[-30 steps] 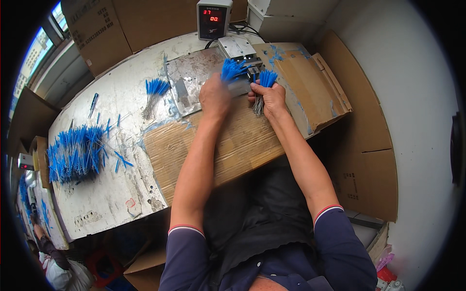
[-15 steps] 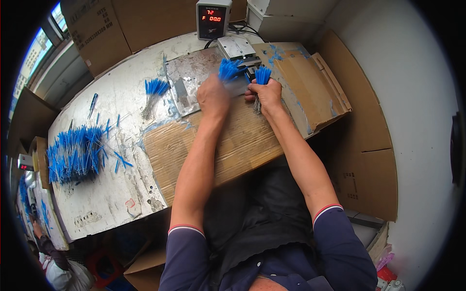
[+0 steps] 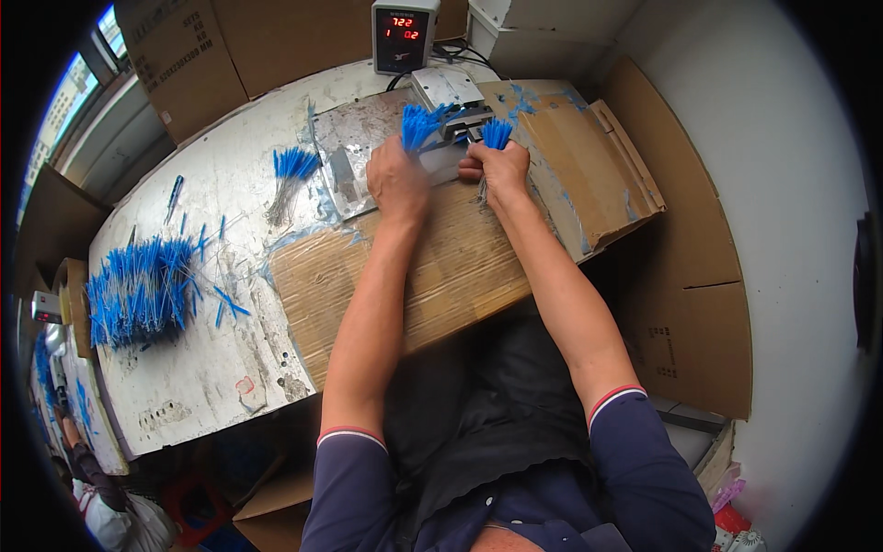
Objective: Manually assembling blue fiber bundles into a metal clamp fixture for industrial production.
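My left hand point(image 3: 398, 184), slightly blurred, is closed round a bunch of thin wires with blue sleeves point(image 3: 421, 127); the blue ends fan out beyond the fingers. Beside it, my right hand point(image 3: 501, 169) grips a smaller bunch of blue-ended wires point(image 3: 497, 134), its bare silvery ends hanging below the palm. Both bunches are close to the front of a small metal bench machine point(image 3: 448, 90), and the hands partly hide its front. I cannot tell whether any wire touches the machine. Another small bunch of blue-ended wires point(image 3: 294, 166) lies to the left on the worktable.
A large pile of blue-sleeved wires point(image 3: 143, 293) and a pen point(image 3: 175, 198) lie on the white worktable point(image 3: 221, 368). A display box point(image 3: 403, 39) stands behind the machine. Cardboard point(image 3: 432, 271) covers the front edge; a carton point(image 3: 589, 166) is at right. Another person's arm point(image 3: 69, 431) shows far left.
Both hands have shifted slightly left, still holding their bunches. The wires in the left hand are fanned further left, and the red digits on the display have changed.
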Tool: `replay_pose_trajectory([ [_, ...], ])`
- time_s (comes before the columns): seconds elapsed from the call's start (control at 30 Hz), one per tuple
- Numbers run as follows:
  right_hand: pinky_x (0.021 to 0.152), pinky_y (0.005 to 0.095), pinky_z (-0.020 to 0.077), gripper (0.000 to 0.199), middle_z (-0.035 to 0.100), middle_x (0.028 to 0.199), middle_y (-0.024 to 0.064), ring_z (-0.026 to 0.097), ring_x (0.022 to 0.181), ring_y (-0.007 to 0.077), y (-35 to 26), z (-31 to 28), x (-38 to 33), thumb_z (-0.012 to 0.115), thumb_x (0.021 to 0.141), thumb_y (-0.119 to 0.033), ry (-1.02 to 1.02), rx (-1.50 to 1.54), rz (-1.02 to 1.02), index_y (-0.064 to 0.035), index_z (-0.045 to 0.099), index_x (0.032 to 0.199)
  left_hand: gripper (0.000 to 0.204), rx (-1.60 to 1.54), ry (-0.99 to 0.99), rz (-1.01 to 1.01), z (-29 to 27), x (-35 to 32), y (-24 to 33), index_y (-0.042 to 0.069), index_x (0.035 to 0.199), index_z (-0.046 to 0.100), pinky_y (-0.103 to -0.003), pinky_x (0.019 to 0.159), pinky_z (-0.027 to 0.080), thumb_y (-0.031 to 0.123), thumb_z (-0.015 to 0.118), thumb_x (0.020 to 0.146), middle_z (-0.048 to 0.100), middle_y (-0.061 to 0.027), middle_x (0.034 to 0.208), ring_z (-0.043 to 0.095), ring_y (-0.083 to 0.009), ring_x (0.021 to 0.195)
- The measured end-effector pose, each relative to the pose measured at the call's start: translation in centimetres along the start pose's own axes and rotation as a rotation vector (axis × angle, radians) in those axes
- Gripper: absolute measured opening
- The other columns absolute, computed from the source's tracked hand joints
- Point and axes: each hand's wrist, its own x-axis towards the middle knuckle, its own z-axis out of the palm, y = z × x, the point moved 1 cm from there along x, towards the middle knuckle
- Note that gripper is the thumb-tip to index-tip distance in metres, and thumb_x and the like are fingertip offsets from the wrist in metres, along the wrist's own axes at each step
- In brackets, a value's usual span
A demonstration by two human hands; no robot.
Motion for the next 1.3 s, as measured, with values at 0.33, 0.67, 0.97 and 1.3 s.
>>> replay_pose_trajectory([
  [0.33, 0.058, 0.034, 0.0635, 0.02, 0.068, 0.082, 0.0138, 0.071, 0.066, 0.0235, 0.4, -2.6, -1.2, 0.071, 0.084, 0.002, -0.189, 0.24, 0.115, 0.0046, 0.061, 0.1, 0.017, -0.004, -0.172, -0.067, 0.0, -0.3, 0.0, 0.006, 0.098, 0.063, -0.053, 0.076, 0.049, 0.008, 0.068, 0.082, 0.067, -0.0197, 0.086, 0.065, -0.0416, 0.086],
  [0.67, 0.053, 0.0348, 0.0618, 0.019, 0.07, 0.082, 0.0128, 0.07, 0.062, 0.0218, 0.2, -3.1, -1.4, 0.076, 0.083, 0.0, -0.136, 0.079, 0.093, 0.0027, 0.063, 0.096, 0.014, -0.001, -0.203, -0.065, 0.1, -0.1, 0.0, 0.006, 0.097, 0.064, -0.053, 0.076, 0.049, 0.009, 0.067, 0.083, 0.068, -0.0207, 0.087, 0.066, -0.0417, 0.084],
  [0.97, 0.049, 0.0335, 0.0607, 0.019, 0.069, 0.081, 0.0123, 0.07, 0.06, 0.0219, 0.0, -2.9, -1.8, 0.076, 0.081, 0.002, -0.204, 0.153, 0.083, 0.0022, 0.062, 0.093, 0.019, 0.022, -0.153, 0.153, 0.2, -0.3, -0.3, 0.004, 0.102, 0.066, -0.051, 0.079, 0.05, 0.004, 0.063, 0.084, 0.069, -0.0196, 0.089, 0.066, -0.0394, 0.087],
  [1.3, 0.04, 0.0317, 0.0558, 0.02, 0.067, 0.077, 0.0118, 0.069, 0.055, 0.021, -0.1, -0.2, -0.2, 0.073, 0.078, 0.007, 0.008, -0.118, -0.023, 0.003, 0.057, 0.088, 0.012, -0.005, -0.067, -0.127, -0.5, 0.0, 0.3, 0.004, 0.097, 0.063, -0.052, 0.073, 0.049, 0.008, 0.064, 0.086, 0.068, -0.0187, 0.084, 0.066, -0.041, 0.082],
])
